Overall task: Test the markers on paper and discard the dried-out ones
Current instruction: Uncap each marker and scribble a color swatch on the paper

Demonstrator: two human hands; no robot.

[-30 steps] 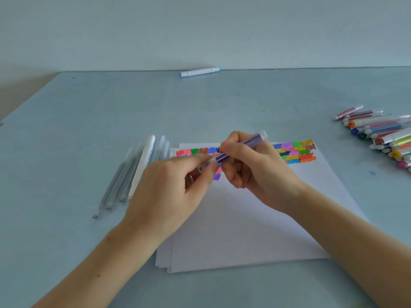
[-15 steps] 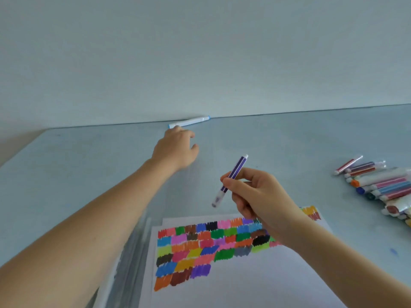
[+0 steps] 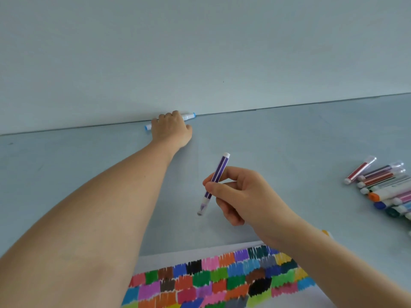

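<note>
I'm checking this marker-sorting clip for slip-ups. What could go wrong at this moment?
The left hand is stretched to the table's far edge over the white, blue-capped marker; a nudge could roll it along the wall. The right hand holds the purple marker loosely, tip-down above the bare table, so it might slip. Whether its tip is capped isn't clear.

We are seeing a purple-and-white striped marker (image 3: 216,177) with a white end cap, a white marker (image 3: 187,116) showing blue ends, and paper (image 3: 222,278) showing a patchwork of scribbled blocks in red, green, brown, blue, black, pink, orange, yellow. The table (image 3: 289,141) is looking pale blue-grey.
</note>
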